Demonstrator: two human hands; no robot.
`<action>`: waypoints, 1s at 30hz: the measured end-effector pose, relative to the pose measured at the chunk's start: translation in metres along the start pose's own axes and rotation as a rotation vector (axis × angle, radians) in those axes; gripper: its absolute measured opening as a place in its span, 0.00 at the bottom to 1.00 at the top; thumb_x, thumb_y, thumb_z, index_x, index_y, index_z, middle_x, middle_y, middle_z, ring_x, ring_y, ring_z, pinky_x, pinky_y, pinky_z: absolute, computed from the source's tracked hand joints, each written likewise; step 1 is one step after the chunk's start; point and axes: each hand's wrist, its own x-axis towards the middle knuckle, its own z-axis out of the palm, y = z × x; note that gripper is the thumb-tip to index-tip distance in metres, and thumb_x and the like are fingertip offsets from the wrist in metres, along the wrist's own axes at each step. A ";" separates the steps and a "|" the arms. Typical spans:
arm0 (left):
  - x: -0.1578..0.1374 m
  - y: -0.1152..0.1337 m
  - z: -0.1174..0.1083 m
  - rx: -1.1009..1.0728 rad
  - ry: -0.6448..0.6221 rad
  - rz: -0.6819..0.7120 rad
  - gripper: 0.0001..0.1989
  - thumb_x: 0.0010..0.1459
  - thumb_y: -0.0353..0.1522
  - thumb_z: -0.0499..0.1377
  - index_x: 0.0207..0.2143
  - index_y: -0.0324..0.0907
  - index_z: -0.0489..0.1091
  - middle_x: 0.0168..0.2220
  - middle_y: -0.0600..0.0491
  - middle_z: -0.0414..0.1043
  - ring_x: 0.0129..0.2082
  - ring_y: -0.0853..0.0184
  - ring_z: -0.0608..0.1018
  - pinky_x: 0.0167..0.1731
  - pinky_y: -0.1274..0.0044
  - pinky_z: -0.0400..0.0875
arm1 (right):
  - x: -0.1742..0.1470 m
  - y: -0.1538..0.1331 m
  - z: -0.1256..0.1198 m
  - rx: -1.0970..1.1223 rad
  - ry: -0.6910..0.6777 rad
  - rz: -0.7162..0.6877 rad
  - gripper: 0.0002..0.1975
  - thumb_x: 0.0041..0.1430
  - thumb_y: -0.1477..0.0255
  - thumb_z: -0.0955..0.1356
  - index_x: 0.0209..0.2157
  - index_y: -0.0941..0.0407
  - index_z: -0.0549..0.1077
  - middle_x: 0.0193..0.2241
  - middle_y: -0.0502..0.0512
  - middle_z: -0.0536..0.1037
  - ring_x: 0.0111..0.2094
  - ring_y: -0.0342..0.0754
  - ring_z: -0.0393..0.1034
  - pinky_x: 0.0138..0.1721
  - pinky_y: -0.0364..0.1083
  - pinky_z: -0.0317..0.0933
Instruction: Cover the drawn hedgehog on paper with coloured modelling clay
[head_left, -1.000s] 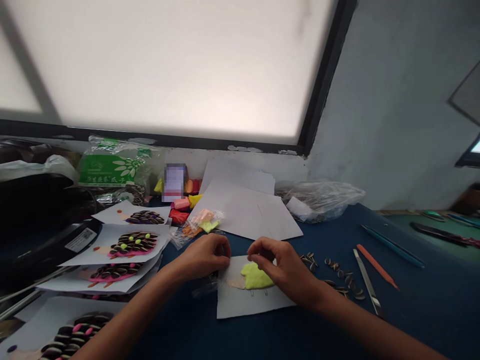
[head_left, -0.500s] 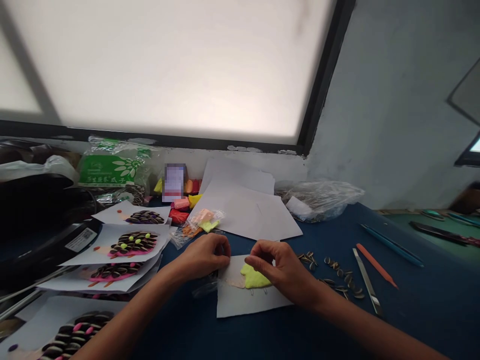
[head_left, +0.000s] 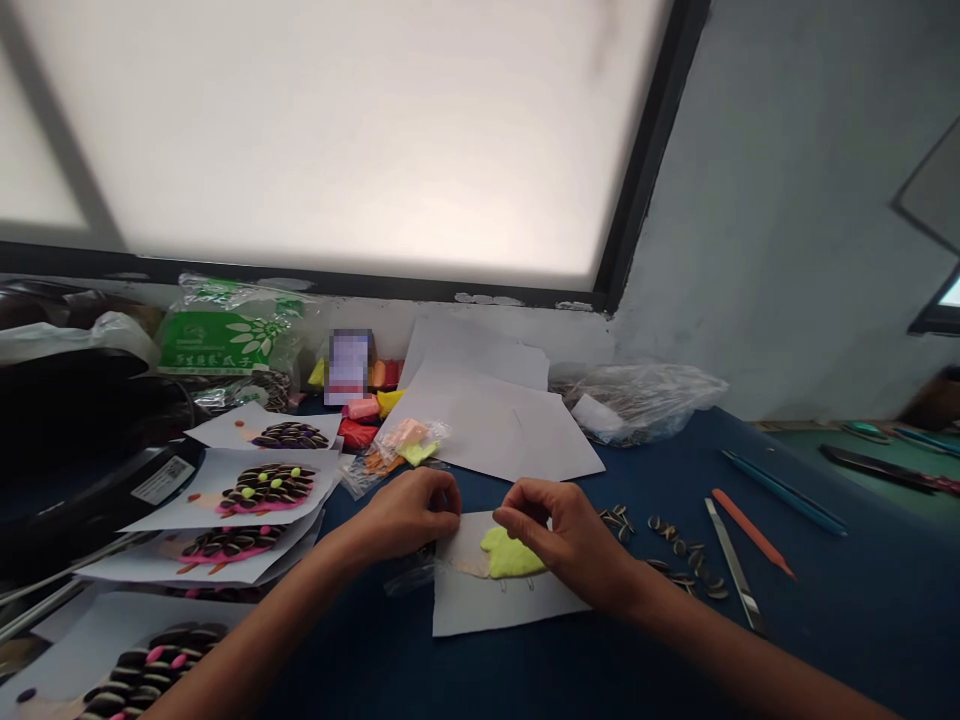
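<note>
A white sheet of paper [head_left: 480, 608] lies on the dark blue tabletop in front of me. On it is a flattened yellow-green clay shape [head_left: 511, 556], with a pale peach part at its left and small drawn legs below. My left hand [head_left: 411, 512] is closed at the sheet's far left corner, fingertips together over it; anything between them is hidden. Above the clay, my right hand [head_left: 571, 535] makes a pinch with thumb and forefinger, covering the right side of the sheet. What that pinch holds, if anything, cannot be made out. Striped sunflower seeds [head_left: 679, 547] lie to its right.
Finished hedgehog pictures with seed spines [head_left: 266, 488] are stacked at left. Behind are colourful clay packets [head_left: 358, 432], a phone-like screen [head_left: 349, 367], blank paper [head_left: 510, 425] and a plastic bag [head_left: 637, 395]. An orange tool [head_left: 754, 532], metal blade [head_left: 735, 565] and blue pen-like tool [head_left: 784, 490] lie right.
My right hand has shifted very slightly, its thumb and forefinger a little higher over the clay. The left hand stays where it was.
</note>
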 end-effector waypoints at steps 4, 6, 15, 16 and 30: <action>0.001 -0.001 0.000 0.005 0.001 0.005 0.09 0.46 0.32 0.57 0.30 0.41 0.73 0.26 0.56 0.70 0.25 0.67 0.71 0.23 0.78 0.61 | -0.001 0.000 0.000 -0.015 0.019 -0.013 0.10 0.63 0.70 0.66 0.29 0.58 0.74 0.23 0.49 0.72 0.25 0.42 0.61 0.26 0.41 0.55; 0.001 -0.002 0.000 0.004 -0.001 0.006 0.09 0.46 0.33 0.57 0.30 0.41 0.73 0.26 0.56 0.70 0.25 0.67 0.71 0.23 0.78 0.61 | -0.001 0.000 0.001 -0.010 0.022 -0.026 0.08 0.62 0.74 0.66 0.33 0.57 0.77 0.28 0.51 0.76 0.29 0.43 0.66 0.29 0.42 0.58; 0.000 0.000 0.000 0.006 0.004 -0.006 0.08 0.46 0.33 0.57 0.30 0.42 0.73 0.26 0.56 0.71 0.26 0.66 0.72 0.24 0.78 0.61 | -0.002 0.000 0.003 0.000 -0.024 0.021 0.05 0.56 0.78 0.68 0.30 0.58 0.77 0.26 0.50 0.76 0.26 0.42 0.65 0.28 0.41 0.58; -0.001 0.001 0.000 0.006 0.003 -0.008 0.08 0.46 0.33 0.57 0.30 0.42 0.73 0.26 0.55 0.71 0.26 0.66 0.72 0.23 0.78 0.61 | -0.002 0.000 0.003 -0.003 -0.025 0.023 0.05 0.56 0.78 0.68 0.30 0.58 0.77 0.26 0.50 0.76 0.26 0.42 0.64 0.28 0.41 0.58; -0.001 0.001 -0.001 0.006 -0.006 -0.009 0.09 0.46 0.33 0.57 0.31 0.41 0.73 0.26 0.55 0.71 0.25 0.66 0.71 0.23 0.79 0.61 | -0.003 -0.003 0.003 -0.115 -0.019 -0.031 0.05 0.60 0.76 0.67 0.30 0.57 0.75 0.28 0.51 0.74 0.28 0.43 0.66 0.29 0.42 0.59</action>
